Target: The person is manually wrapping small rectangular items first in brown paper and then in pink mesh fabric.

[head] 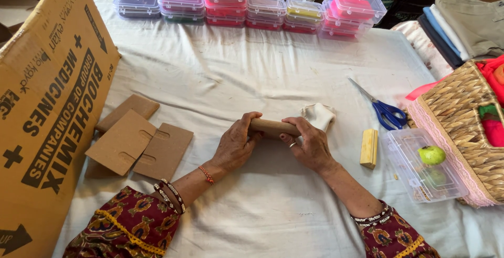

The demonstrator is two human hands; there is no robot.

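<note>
Covering the whole work surface is a white cloth (252,79), creased and slightly rumpled, with the head camera looking down on it from the person's seat. Along the far edge stands a row of small lidded plastic boxes (247,3), some stacked, with pink, red, yellow and purple contents. A big brown cardboard carton (47,106) leans in at the left, and three flat notched cardboard pieces (139,142) lie overlapping just beside it. To the right lie blue-handled scissors (386,111), a small yellow block (369,148), and an open clear plastic case (425,169) holding a small green ball (431,154). A woven basket (462,111) with red cloth inside sits at the right edge, and folded fabrics (457,27) are piled behind it (the room beyond is barely in view).

Near the middle of the cloth is a short tan cardboard tube (273,127), lying roughly level with its long axis running left to right, the right end tipped very slightly toward the person. Its right end meets a small wad of white fabric (318,115), though whether the fabric is wrapped on the tube or only touching it is hard to tell.

The left hand (236,142) curls its fingers over the tube's left end, thumb below, gripping it. The right hand (310,142), wearing a ring, closes around the right end, fingers bent over the top where tube and fabric meet.
</note>
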